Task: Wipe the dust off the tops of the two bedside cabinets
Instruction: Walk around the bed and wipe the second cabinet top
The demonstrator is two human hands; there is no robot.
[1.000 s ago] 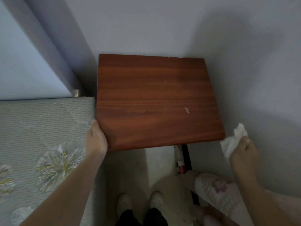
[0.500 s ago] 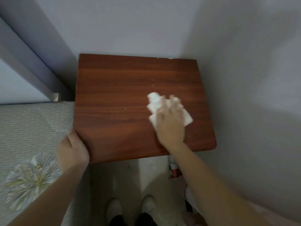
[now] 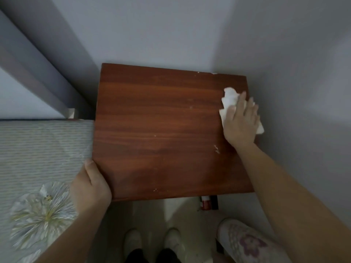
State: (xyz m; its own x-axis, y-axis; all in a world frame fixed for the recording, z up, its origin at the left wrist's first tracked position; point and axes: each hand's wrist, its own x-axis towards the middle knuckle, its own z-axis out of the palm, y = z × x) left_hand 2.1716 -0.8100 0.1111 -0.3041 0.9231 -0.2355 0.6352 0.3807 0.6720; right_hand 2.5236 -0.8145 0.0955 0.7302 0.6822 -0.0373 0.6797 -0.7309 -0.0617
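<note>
On the head camera I see the right hand point(image 3: 240, 122) has slid from the middle to the right edge of the cabinet point(image 3: 161, 130). Its fingers are flat and press the tissue point(image 3: 229, 99) down. The left hand point(image 3: 89, 188) grips the near corner (beside the bed point(image 3: 43, 145)). I think most of the top is not wiped yet.

A bedroom corner in a home.
A red-brown wooden bedside cabinet point(image 3: 167, 133) stands where two plain grey walls point(image 3: 171, 31) meet, its left edge just beside a mattress point(image 3: 43, 145) with a flower-patterned cover.
</note>
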